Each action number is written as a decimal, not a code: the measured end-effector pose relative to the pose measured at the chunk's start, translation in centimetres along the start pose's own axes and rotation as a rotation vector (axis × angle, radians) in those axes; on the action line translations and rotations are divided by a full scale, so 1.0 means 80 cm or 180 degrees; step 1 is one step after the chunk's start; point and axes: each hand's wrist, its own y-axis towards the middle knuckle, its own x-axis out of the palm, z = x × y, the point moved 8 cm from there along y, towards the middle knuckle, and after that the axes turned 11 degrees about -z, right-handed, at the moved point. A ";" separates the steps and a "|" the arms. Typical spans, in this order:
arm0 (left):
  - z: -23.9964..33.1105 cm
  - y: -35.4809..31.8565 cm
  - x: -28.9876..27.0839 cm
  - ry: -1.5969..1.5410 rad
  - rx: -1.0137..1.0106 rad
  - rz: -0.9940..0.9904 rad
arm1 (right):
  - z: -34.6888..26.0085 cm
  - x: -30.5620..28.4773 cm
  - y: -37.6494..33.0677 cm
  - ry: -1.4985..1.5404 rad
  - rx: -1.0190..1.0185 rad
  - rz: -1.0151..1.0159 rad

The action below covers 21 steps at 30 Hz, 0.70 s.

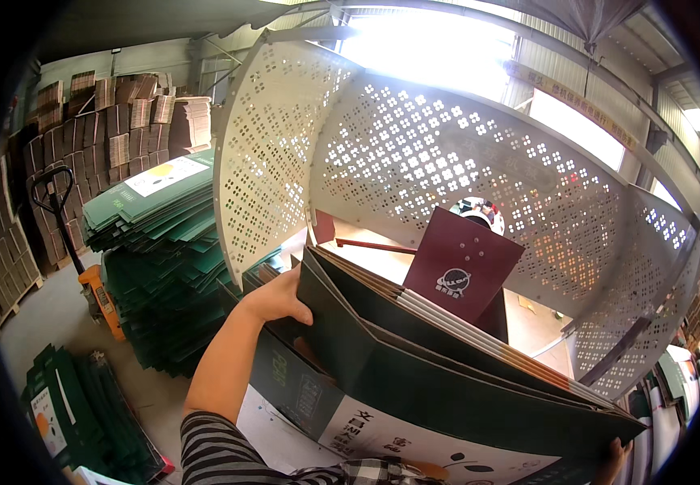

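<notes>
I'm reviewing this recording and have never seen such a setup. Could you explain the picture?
There is no robot, only a person's two bare hands. A fisheye camera worn on the head looks down, so straight edges bend. The left hand grips the upper-left edge of a bundle of large, dark-green printed cardboard sheets; the right hand, mostly hidden, is at its lower-right end. Beyond stands a pale perforated guard, with a flat dark-red panel before it. To the left, a tall pile of green cardboard stands beside an orange-and-black pallet truck.

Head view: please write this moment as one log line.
left hand: grips green cardboard, upper left | right hand: at its right corner, partly hidden | left: green stack | ahead: perforated panel
</notes>
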 end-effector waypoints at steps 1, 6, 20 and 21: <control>-0.002 -0.001 0.001 -0.0093 0.0032 -0.0063 | 0.000 -0.002 -0.001 0.0005 0.0004 0.0000; -0.003 0.002 -0.010 0.0106 0.0392 0.0313 | 0.005 0.000 0.002 0.0038 -0.0008 -0.0023; 0.001 -0.006 -0.009 0.0097 0.0465 0.0796 | 0.014 0.016 0.021 0.0043 0.0058 -0.0067; 0.000 -0.007 -0.008 0.0009 0.0492 0.0794 | 0.013 0.016 0.023 0.0041 0.0051 -0.0074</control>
